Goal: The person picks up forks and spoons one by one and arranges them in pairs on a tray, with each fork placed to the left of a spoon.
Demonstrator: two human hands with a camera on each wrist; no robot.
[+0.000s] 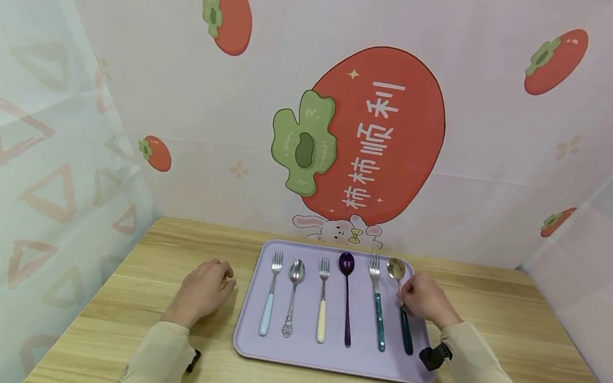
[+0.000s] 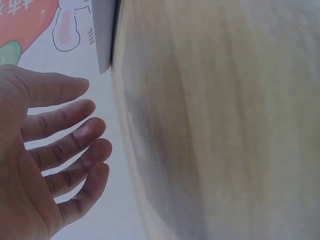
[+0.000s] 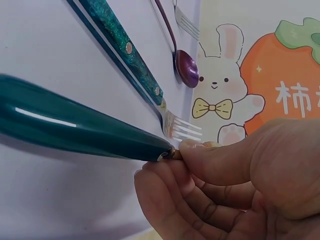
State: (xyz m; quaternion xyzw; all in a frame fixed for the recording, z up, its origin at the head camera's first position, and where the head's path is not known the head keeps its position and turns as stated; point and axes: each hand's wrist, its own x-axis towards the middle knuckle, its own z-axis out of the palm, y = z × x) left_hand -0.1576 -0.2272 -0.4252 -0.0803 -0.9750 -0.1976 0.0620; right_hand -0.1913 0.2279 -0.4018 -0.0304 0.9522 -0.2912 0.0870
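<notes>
My right hand (image 1: 427,298) pinches a spoon (image 1: 406,335) between thumb and fingers at its neck, where the dark green handle meets the metal. Its gold-toned bowl points toward the wall, near the right edge of a lilac tray (image 1: 305,356). In the right wrist view the glossy handle (image 3: 75,122) stretches left from the fingertips. Just left of it lies a fork (image 1: 378,321) with a speckled teal handle. My left hand (image 1: 203,288) is over the wooden table, left of the tray, its fingers loosely bent and holding nothing.
Also on the tray are a purple spoon (image 1: 347,313), a yellow-handled fork (image 1: 321,320), an ornate silver spoon (image 1: 291,303) and a pale-blue-handled fork (image 1: 267,313). The wooden table (image 1: 133,298) meets a cloth backdrop (image 1: 221,191) printed with persimmons behind the tray.
</notes>
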